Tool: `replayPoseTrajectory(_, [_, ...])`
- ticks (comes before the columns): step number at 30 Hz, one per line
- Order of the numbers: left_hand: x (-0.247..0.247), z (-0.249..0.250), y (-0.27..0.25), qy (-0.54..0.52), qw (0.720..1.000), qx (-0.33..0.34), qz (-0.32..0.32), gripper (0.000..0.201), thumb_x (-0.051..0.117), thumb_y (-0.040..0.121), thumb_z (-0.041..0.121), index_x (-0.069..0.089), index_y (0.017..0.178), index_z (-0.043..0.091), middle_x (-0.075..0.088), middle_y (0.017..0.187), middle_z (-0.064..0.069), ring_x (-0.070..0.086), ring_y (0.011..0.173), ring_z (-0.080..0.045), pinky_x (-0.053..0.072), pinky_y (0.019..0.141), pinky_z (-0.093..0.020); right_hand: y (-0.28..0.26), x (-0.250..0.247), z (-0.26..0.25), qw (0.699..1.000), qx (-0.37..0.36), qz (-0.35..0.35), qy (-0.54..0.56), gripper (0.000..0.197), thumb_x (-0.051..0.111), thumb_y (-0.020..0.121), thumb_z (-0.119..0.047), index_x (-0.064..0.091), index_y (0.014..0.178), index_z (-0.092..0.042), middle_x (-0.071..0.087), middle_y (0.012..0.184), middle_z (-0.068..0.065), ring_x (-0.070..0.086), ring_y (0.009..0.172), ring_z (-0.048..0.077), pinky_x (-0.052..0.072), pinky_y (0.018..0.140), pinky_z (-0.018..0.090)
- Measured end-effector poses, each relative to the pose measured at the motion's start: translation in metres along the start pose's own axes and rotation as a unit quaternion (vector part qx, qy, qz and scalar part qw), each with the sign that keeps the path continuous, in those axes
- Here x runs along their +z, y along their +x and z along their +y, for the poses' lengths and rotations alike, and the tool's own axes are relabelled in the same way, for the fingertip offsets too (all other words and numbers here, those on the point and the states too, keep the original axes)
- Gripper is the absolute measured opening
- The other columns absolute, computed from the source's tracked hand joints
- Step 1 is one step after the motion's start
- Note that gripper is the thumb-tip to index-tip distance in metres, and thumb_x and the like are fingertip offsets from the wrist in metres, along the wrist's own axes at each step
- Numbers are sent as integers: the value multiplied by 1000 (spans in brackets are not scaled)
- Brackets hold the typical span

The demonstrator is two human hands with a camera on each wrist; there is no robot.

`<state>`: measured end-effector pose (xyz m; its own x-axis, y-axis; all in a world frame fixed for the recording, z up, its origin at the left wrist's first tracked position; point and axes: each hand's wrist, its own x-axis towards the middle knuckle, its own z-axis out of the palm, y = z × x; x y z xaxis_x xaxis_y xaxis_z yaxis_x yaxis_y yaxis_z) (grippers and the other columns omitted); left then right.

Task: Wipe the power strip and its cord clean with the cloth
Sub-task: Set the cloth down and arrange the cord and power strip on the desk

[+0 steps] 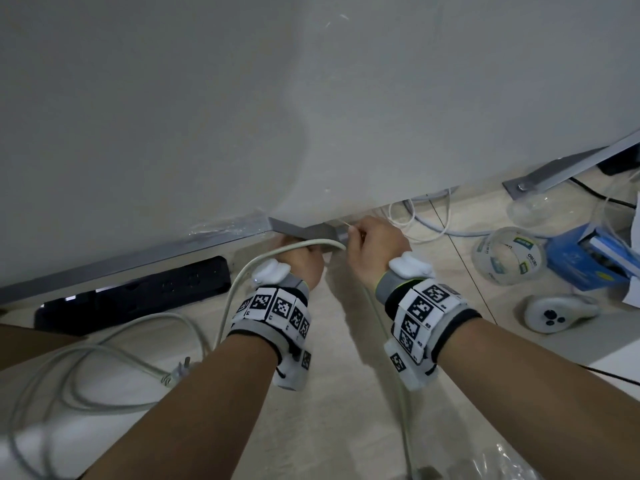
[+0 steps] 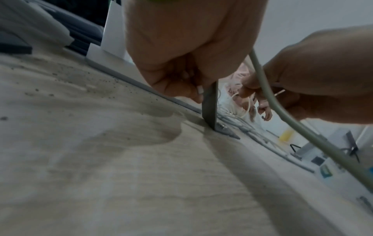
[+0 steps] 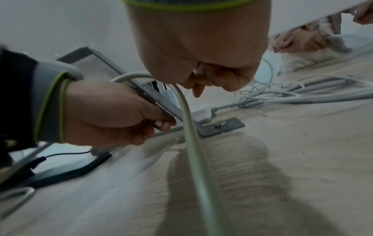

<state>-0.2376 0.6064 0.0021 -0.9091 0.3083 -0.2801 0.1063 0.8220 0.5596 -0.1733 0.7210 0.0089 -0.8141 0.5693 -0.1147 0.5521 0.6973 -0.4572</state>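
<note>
In the head view the white panel [image 1: 311, 98] hides the fingertips of both the left hand [image 1: 299, 261] and the right hand [image 1: 375, 247]. The pale cord [image 1: 228, 292] runs off the bottom edge. The floor [image 2: 121, 175] is blurred in both wrist views.

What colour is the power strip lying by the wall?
Black: the long black power strip, best in the head view.
</note>
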Motion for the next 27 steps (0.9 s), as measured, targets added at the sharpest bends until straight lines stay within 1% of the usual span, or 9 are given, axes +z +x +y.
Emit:
replayPoseTrajectory(4, [-8,8,-5,8,1000,-14,-18,20,41,98,24,58,93,13,63,95,-12,61,93,-31,42,77,-33,-21,-7,-8,999,31,-35,27,28,38,95,-31,54,79,-16,57,75,4,49,66,27,35,60,28])
replayPoseTrajectory(9, [-7,4,-6,-24,999,-17,-14,19,43,96,23,57,84,17,64,91,-7,56,78,-27,41,69,-33,-31,17,-18,963,93,-56,246,31,39,85,-33,62,74,-15,69,79,7,65,71,30,56,68,43])
replayPoseTrajectory(11, [0,-4,-6,-60,998,-17,10,21,47,92,30,58,78,20,62,78,0,60,74,-27,40,65,-31,-26,16,-18,957,104,-39,267,27,47,89,-27,67,77,-14,68,79,4,63,73,25,54,70,36])
replayPoseTrajectory(13, [8,-14,-9,-120,991,-53,-21,25,49,89,36,67,77,22,69,77,-1,65,78,-27,49,70,-32,-18,13,-17,949,112,-28,293,25,53,91,-27,70,77,-14,64,68,2,58,64,20,48,63,28])
replayPoseTrajectory(15, [14,-16,-14,-261,959,-104,-40,25,55,88,33,69,68,25,72,71,-2,68,71,-22,56,74,-36,-9,10,-19,940,120,-42,316,27,56,90,-27,70,76,-9,62,63,3,53,60,14,44,61,24])
replayPoseTrajectory(18, [18,-15,-15,-428,888,-157,-65,19,60,89,18,69,72,16,69,64,-2,63,57,-13,56,65,-29,-2,9,-16,938,118,-93,312,20,61,88,-25,72,73,-19,65,66,-8,57,66,7,46,66,20])
replayPoseTrajectory(20, [15,-14,-15,-486,853,-161,-101,17,59,92,16,66,76,13,65,59,2,59,52,-8,52,60,-25,-1,6,-11,931,110,-123,325,18,64,88,-22,72,71,-21,61,59,-13,56,61,7,50,68,25])
replayPoseTrajectory(23, [13,-21,-13,-562,799,-175,-124,11,57,93,12,62,84,7,63,60,0,59,48,-4,51,51,-19,-1,1,-2,917,107,-138,359,21,64,90,-19,69,70,-17,63,61,0,56,61,16,53,70,34])
replayPoseTrajectory(27, [15,-24,-12,-568,796,-160,-138,10,57,92,11,61,83,7,61,68,-4,60,49,-4,51,50,-16,-3,-3,-2,891,112,-149,413,25,55,96,-15,66,74,-13,65,63,3,57,55,13,51,59,25])
